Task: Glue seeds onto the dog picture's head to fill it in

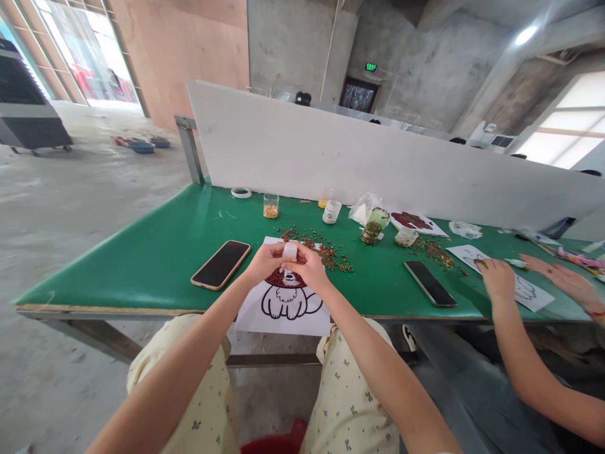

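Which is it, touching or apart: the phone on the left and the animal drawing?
Apart. The head view shows a strip of green table between the phone and the animal drawing.

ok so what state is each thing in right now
Small white item, held by left hand and right hand
Drawing, head partly covered dark red, body uncovered
Left phone, screen dark
Right phone, screen dark
Kernel cup, upright, part-filled
Loose seeds, scattered
Exit sign, lit
Ceiling light, on

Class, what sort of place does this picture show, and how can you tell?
Probably a workshop in an unfinished-looking space: bare concrete wall, green exit sign and a long green worktable.
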### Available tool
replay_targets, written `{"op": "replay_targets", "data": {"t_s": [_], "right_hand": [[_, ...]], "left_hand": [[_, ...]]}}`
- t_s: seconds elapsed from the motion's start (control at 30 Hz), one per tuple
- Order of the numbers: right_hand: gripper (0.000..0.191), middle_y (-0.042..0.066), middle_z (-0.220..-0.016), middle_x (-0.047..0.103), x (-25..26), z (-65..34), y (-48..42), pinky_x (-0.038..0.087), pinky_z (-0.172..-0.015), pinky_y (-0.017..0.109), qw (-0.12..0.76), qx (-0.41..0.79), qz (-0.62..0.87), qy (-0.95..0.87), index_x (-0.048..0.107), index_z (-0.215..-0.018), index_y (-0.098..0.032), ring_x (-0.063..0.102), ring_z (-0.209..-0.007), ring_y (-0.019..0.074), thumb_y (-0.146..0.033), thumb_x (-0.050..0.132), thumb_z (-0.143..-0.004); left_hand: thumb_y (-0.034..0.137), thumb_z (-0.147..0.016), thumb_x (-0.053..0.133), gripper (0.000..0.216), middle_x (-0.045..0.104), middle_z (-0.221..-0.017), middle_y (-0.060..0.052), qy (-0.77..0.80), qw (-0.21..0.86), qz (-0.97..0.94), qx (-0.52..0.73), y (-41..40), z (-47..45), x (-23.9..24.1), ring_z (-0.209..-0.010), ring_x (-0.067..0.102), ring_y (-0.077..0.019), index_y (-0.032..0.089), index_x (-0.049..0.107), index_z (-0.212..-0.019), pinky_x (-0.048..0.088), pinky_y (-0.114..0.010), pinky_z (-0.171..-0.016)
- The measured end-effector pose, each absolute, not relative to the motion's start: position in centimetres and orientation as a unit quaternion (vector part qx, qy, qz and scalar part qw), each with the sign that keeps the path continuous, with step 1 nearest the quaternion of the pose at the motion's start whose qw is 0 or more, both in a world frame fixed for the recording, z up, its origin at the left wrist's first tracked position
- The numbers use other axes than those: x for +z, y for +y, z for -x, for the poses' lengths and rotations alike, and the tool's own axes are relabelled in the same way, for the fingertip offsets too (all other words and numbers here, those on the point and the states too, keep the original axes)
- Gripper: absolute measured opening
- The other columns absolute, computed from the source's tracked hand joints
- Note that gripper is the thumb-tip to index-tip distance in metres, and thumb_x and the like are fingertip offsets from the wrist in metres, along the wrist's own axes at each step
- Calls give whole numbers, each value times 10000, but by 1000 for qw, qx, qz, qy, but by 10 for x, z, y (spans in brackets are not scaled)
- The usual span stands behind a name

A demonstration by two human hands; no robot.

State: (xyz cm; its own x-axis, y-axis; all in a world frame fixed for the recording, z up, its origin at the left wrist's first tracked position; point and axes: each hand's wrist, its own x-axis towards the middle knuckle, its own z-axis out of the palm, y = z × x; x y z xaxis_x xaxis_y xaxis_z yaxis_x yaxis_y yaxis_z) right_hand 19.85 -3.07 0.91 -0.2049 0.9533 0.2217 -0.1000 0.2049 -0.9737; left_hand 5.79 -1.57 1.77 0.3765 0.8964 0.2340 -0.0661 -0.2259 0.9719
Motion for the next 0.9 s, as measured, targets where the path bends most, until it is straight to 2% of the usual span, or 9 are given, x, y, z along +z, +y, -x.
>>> {"op": "replay_targets", "data": {"t_s": [0.4,0.9], "right_hand": [[629,47,-1054,663,7,-199,-28,483,-883,356,512,514,363,-585,580,-1115,-193,614,-989,223,-229,783,-521],[595,38,-1001,672,5,-199,-26,488,-858,344,513,513,363,-585,592,-1083,-192,625,-932,207,-232,779,-519]], "left_hand": [[395,-573,784,471,701,-856,-66,330,527,-633,461,-13,-58,13,-856,637,-243,122,687,-944,486,-387,-854],[378,-577,778,442,701,-855,-69,332,527,-635,458,-11,-58,10,-857,634,-237,121,688,-926,485,-374,-847]]}}
